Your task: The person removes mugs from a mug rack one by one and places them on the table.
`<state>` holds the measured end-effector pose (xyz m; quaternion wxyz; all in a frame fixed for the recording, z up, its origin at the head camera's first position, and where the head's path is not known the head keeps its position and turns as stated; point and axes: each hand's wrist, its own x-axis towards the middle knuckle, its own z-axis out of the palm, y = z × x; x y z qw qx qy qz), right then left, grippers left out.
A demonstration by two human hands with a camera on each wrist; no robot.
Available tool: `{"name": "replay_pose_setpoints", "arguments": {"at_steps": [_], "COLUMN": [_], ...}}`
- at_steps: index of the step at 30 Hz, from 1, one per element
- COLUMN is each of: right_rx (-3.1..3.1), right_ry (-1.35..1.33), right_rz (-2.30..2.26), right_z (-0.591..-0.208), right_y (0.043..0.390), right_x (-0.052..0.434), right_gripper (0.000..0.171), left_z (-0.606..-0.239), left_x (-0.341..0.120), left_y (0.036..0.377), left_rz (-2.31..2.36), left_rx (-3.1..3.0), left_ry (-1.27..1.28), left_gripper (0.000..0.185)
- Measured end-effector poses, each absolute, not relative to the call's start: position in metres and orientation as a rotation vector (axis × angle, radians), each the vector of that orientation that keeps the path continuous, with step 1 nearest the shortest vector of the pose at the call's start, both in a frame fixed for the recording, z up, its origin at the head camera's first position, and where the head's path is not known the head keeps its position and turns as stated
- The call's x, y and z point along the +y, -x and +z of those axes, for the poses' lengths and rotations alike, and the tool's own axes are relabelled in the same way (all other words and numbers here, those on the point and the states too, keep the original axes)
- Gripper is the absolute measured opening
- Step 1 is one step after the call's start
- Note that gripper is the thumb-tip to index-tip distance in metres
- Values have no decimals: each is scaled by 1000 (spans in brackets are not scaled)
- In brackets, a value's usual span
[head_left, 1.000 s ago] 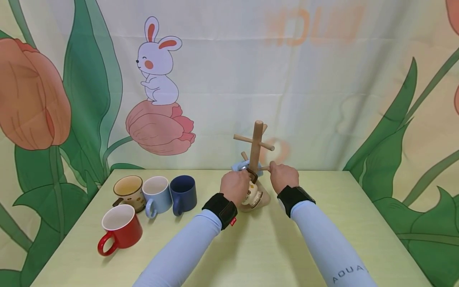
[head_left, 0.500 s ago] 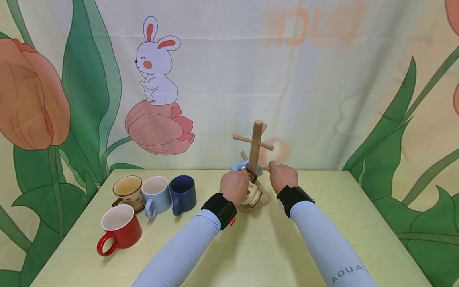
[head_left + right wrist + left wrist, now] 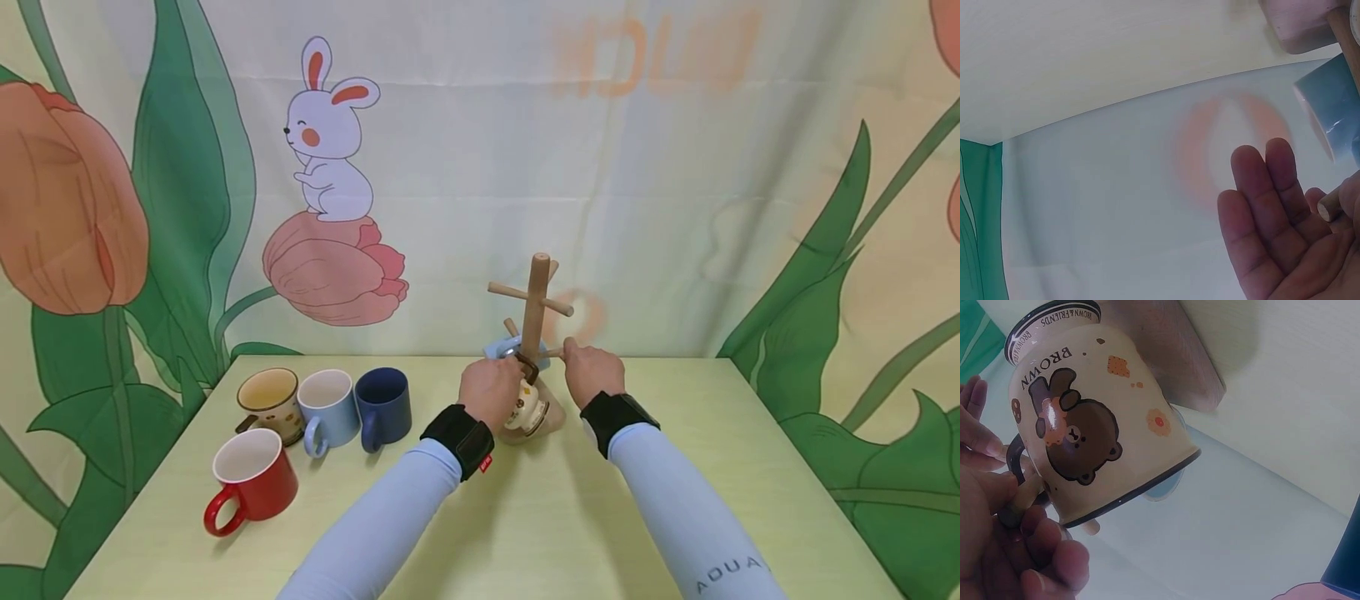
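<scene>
A wooden mug tree [image 3: 536, 308] stands near the back of the table. A cream mug with a brown bear print [image 3: 1097, 419] hangs tilted by its dark brown handle [image 3: 1015, 459] on a front peg. My left hand [image 3: 491, 392] pinches that peg [image 3: 1019, 503] between thumb and fingers, close by the handle. With thumb and index finger, my right hand [image 3: 595, 375] pinches another peg [image 3: 1330, 209] on the right side; its other fingers [image 3: 1257, 187] extend away. Behind the post hangs a light blue mug [image 3: 1332, 106], partly hidden in the head view.
At the left of the table [image 3: 555, 533] stand a red mug [image 3: 270, 483], a patterned cream mug [image 3: 281, 415], a pale blue mug [image 3: 339, 412] and a dark blue mug [image 3: 390, 412]. A printed curtain [image 3: 450, 167] hangs behind. The tree's upper pegs [image 3: 507, 290] carry nothing.
</scene>
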<state>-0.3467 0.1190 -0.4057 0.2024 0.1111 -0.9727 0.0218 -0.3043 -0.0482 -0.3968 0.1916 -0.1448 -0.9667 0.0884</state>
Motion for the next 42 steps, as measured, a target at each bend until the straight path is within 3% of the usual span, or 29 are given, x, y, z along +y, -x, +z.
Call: {"name": "replay_pose_setpoints", "arguments": {"at_steps": [11, 17, 20, 26, 35, 42], "right_rx": [-2671, -2704, -2749, -2745, -2679, -2807], "right_ry": [-334, -306, -306, -352, -355, -301], "right_rz": [71, 46, 21, -24, 84, 248], "right_z": [-412, -414, -414, -415, -409, -402], "right_y": [346, 340, 335, 324, 307, 304], "right_x": [121, 123, 122, 113, 89, 68], "right_gripper": [20, 44, 48, 43, 26, 54], "left_z": [-397, -395, -395, -396, -390, -389], "left_x": [-53, -56, -60, -75, -94, -98], "left_y": [306, 305, 305, 309, 320, 328], "left_rz": [370, 282, 186, 107, -36, -101], "left_rx": [-2658, -2654, -2621, -2631, -2788, -2868], "left_ry": [459, 481, 489, 449, 338, 269], "left_gripper": [16, 28, 39, 56, 53, 47]}}
